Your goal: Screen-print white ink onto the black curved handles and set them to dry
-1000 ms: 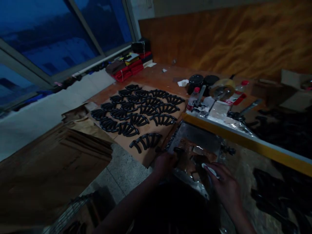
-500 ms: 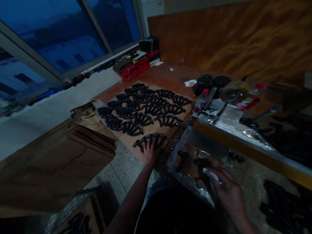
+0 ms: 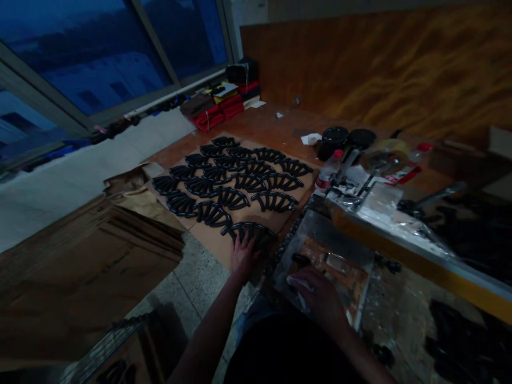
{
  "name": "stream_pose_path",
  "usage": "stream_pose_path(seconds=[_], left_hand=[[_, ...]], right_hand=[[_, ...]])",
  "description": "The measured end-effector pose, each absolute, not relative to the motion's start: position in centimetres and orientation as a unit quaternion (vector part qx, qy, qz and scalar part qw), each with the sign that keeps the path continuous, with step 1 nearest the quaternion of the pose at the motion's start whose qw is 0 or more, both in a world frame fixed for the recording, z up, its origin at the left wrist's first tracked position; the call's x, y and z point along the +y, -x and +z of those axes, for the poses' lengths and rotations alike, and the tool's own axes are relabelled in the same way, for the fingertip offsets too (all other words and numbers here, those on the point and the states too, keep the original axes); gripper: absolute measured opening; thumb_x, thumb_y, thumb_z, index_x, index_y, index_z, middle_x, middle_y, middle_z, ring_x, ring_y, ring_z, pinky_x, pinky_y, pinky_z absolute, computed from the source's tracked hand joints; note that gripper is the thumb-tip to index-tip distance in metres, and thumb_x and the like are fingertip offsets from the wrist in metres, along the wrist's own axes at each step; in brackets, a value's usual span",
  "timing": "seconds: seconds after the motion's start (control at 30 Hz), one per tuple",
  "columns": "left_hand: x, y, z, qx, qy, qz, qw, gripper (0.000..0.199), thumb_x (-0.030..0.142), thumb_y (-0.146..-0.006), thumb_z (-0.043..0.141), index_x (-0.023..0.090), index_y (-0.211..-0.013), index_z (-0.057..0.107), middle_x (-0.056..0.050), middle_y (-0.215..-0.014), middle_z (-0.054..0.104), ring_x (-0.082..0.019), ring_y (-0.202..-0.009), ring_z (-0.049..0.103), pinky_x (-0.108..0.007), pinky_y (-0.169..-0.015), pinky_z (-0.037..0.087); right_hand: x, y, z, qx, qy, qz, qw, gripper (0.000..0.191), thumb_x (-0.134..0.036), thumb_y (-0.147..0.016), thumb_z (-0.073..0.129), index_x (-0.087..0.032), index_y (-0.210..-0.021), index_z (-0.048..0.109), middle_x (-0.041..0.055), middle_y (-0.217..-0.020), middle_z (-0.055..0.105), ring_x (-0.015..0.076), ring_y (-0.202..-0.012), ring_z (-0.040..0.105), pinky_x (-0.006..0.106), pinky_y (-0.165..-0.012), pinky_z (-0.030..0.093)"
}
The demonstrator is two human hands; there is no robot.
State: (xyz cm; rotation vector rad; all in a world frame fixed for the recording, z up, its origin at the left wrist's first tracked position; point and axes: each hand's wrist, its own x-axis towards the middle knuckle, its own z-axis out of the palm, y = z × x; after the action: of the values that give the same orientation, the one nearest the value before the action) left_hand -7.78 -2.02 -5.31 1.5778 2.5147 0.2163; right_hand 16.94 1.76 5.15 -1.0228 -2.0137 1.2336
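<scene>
The left hand (image 3: 242, 252) lies flat, fingers spread, on the nearest black curved piece (image 3: 250, 231) at the cardboard sheet's (image 3: 214, 242) near edge, while the right hand (image 3: 318, 290) presses a white cloth (image 3: 296, 282) (grip unclear) on the metal plate (image 3: 324, 234).

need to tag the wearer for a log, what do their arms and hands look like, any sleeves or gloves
Both forearms are bare, with no sleeve reaching the part in view. The left hand and right hand wear no gloves, and the fingers are bare. No watch, ring or band can be made out, though the picture is dim. The arms come from a dark garment at the bottom edge.
</scene>
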Motion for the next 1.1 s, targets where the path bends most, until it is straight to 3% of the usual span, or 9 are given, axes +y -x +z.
stream_pose_path(seconds=[0.2, 0.53, 0.77, 0.83, 0.93, 1.0, 1.1], left_hand=[[0.5, 10.6, -5.5, 0.769, -0.628, 0.087, 0.08, 0.056, 0.047, -0.084, 0.064, 0.028, -0.136, 0.057, -0.007, -0.154, 0.042, -0.04, -0.142, 0.033, -0.057, -0.115, 0.028], [4.0, 13.5, -6.3, 0.74, -0.662, 0.046, 0.108, 0.056, 0.052, -0.087, 0.059, 0.028, -0.138, 0.055, -0.005, -0.155, 0.041, -0.036, -0.144, 0.03, -0.052, -0.117, 0.024], [4.2, 12.4, -5.9, 0.768, -0.63, 0.069, 0.089, 0.066, 0.051, -0.087, 0.058, 0.026, -0.147, 0.043, -0.011, -0.16, 0.03, -0.042, -0.147, 0.019, -0.067, -0.113, 0.019], [3.5, 11.9, -4.9, 0.78, -0.609, 0.117, 0.077, 0.058, 0.044, -0.09, 0.056, 0.02, -0.142, 0.048, -0.014, -0.156, 0.036, -0.038, -0.145, 0.026, -0.06, -0.115, 0.024], [1.4, 9.9, -2.9, 0.788, -0.567, 0.227, 0.073, 0.038, 0.033, -0.095, 0.047, 0.015, -0.126, 0.06, -0.015, -0.136, 0.059, -0.028, -0.13, 0.05, -0.044, -0.111, 0.037], [-0.6, 7.3, -1.8, 0.773, -0.566, 0.264, 0.112, 0.031, 0.033, -0.096, 0.045, 0.017, -0.114, 0.065, -0.012, -0.116, 0.069, -0.024, -0.113, 0.061, -0.038, -0.1, 0.046], [-3.2, 2.1, -0.7, 0.736, -0.603, 0.227, 0.21, 0.03, 0.041, -0.094, 0.049, 0.02, -0.106, 0.066, -0.008, -0.102, 0.071, -0.021, -0.098, 0.065, -0.033, -0.087, 0.05]], right_hand=[[2.4, -13.1, 6.3, -0.612, 0.473, 0.611, 0.168, 0.036, -0.053, -0.07, 0.069, -0.019, -0.079, 0.076, 0.0054, -0.074, 0.072, 0.0217, -0.071, 0.064, 0.032, -0.065, 0.049], [1.7, -12.0, 5.8, -0.535, 0.488, 0.665, 0.18, 0.043, -0.059, -0.062, 0.075, -0.019, -0.078, 0.074, 0.0028, -0.072, 0.068, 0.021, -0.072, 0.061, 0.031, -0.068, 0.045], [1.2, -12.0, 6.1, -0.536, 0.5, 0.657, 0.178, 0.046, -0.061, -0.06, 0.074, -0.019, -0.078, 0.074, 0.0024, -0.074, 0.066, 0.0201, -0.072, 0.059, 0.03, -0.067, 0.043], [1.0, -12.5, 6.3, -0.532, 0.494, 0.663, 0.183, 0.045, -0.061, -0.061, 0.075, -0.019, -0.077, 0.073, 0.002, -0.075, 0.065, 0.0192, -0.072, 0.059, 0.029, -0.066, 0.042], [0.7, -14.4, 6.5, -0.486, 0.501, 0.683, 0.214, 0.044, -0.058, -0.061, 0.078, -0.018, -0.079, 0.073, 0.0016, -0.074, 0.066, 0.0177, -0.07, 0.058, 0.028, -0.064, 0.041], [0.6, -16.3, 6.3, -0.433, 0.526, 0.69, 0.244, 0.046, -0.057, -0.059, 0.08, -0.017, -0.08, 0.073, 0.0011, -0.071, 0.066, 0.0158, -0.064, 0.057, 0.027, -0.06, 0.039], [0.6, -19.3, 5.6, -0.367, 0.562, 0.681, 0.292, 0.048, -0.056, -0.054, 0.084, -0.017, -0.079, 0.072, -0.0005, -0.064, 0.064, 0.0128, -0.055, 0.052, 0.025, -0.055, 0.036]])
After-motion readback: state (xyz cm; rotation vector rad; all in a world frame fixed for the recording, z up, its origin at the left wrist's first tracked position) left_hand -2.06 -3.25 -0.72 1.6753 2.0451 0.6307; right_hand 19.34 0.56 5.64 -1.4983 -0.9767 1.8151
